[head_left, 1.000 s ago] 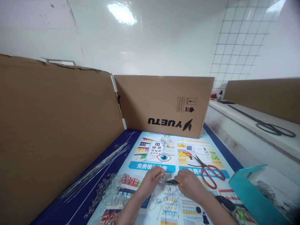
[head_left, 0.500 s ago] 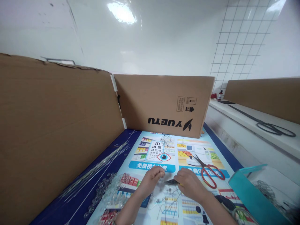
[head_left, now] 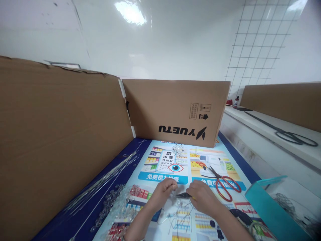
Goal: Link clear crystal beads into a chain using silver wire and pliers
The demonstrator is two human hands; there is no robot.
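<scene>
Over the printed table sheet, my right hand (head_left: pixel 200 196) is closed around a pair of pliers (head_left: pixel 183 195) with dark jaws and a bit of yellow at the grip. The jaws point left, toward my left hand (head_left: pixel 164 191). That hand is pinched on a small clear piece, perhaps a bead, mostly hidden by the fingers. Thin wires (head_left: pixel 179 219) with small clear pieces spread over the sheet below both hands. Scissors with red handles (head_left: pixel 224 183) lie half open to the right of my right hand.
Many clear beads (head_left: pixel 125 204) lie at the left, beside a bundle of thin straight wires (head_left: pixel 105 180). Cardboard panels (head_left: pixel 173 107) wall off the back and left. At the right stands a teal box (head_left: pixel 278 207) holding coiled wire. A small wire cluster (head_left: pixel 178 150) sits at the back.
</scene>
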